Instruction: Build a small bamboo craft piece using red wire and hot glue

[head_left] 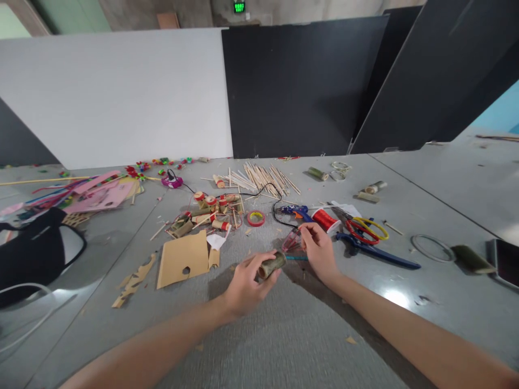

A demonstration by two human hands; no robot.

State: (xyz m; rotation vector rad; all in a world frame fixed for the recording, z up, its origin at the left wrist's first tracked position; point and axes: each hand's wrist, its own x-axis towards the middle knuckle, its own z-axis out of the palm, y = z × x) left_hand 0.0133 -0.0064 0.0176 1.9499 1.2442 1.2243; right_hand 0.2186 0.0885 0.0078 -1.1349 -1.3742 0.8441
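Observation:
A short greenish bamboo tube (pixel 272 265) is gripped between the thumb and fingers of my left hand (pixel 248 283), just above the floor. Its cut open end faces toward me. To the right, the thumb and fingertips of my right hand (pixel 318 249) are pinched together; what lies between them is too small to make out. A pinkish see-through item (pixel 291 241) is beside those fingertips, its kind unclear. Under the gap between my hands runs a thin teal strip (pixel 297 258). Close behind my right hand stands a spool of red thread (pixel 325 220).
A blue glue gun (pixel 295 210), red tape roll (pixel 255 218), scissors (pixel 367 229) and a long blue-handled tool (pixel 377 252) lie around. Farther off are wooden sticks (pixel 265 178) and bamboo pieces with red bands (pixel 211 202). Cardboard (pixel 182 259) sits left; a black bag (pixel 36 254) lies beyond.

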